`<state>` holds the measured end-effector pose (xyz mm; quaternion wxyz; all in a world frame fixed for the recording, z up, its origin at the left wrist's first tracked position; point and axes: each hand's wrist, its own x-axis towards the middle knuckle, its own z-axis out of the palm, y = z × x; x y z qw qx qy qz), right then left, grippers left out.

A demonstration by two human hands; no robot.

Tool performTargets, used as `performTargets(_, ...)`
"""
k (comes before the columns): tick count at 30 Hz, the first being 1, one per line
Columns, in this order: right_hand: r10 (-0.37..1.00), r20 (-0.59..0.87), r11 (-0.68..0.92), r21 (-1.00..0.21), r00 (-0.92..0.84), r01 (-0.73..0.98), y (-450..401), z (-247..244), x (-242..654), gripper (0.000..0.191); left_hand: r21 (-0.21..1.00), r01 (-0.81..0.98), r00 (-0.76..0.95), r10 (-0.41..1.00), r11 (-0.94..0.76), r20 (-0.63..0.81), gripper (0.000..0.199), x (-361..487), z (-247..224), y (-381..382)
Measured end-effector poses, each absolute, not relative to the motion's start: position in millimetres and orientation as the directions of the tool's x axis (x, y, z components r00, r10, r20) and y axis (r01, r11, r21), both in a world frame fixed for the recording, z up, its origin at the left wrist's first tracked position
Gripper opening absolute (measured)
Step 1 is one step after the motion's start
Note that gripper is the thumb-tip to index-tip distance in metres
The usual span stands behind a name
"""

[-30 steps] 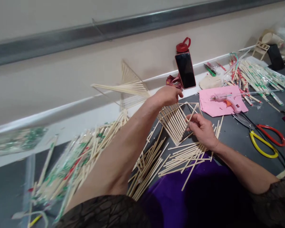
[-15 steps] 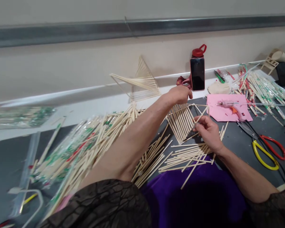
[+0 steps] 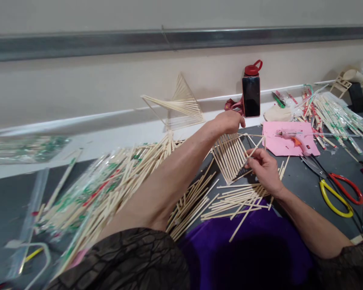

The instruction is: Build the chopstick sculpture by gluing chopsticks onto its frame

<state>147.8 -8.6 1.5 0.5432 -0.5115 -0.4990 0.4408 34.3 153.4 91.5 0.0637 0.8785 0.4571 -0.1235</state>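
Note:
A slatted frame of thin wooden chopsticks [image 3: 230, 161] stands tilted on the grey table, its sticks side by side and a triangular part jutting to the right. My left hand [image 3: 230, 121] reaches across to its upper edge and is closed there, bent at the wrist; most of its fingertips are hidden behind the hand and frame. My right hand [image 3: 262, 167] pinches a slanting stick at the frame's right side between thumb and fingers. Loose chopsticks [image 3: 238, 199] lie just below, partly over a purple cloth [image 3: 205, 249].
Wrapped and loose chopsticks [image 3: 109, 193] cover the left. Behind stands a twisted stick structure [image 3: 184, 104]. A phone [image 3: 251, 96] leans before a red-capped bottle [image 3: 252, 69]. On the right are a pink glue gun [image 3: 298, 141] on pink paper [image 3: 270, 139], scissors [image 3: 335, 197] and more wrapped chopsticks [image 3: 335, 114].
The view has shifted slightly, so the things sit a little lower in it. Both hands keep their places on the chopstick frame.

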Motion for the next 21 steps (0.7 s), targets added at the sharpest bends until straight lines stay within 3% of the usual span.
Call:
performTargets(13,0.991,0.090,0.087,-0.996,0.101,0.032,-8.8,2.0,147.8,0.021,0.048,0.817,0.570,0.791,-0.575,-0.225,0.051,29.8,83.4,159.7)
performTargets(21,0.989,0.099,0.098,-0.995,0.105,0.014,-7.8,0.8,147.2,0.021,-0.022,0.862,0.491,0.846,-0.506,-0.206,0.042,40.9,98.0,151.7)
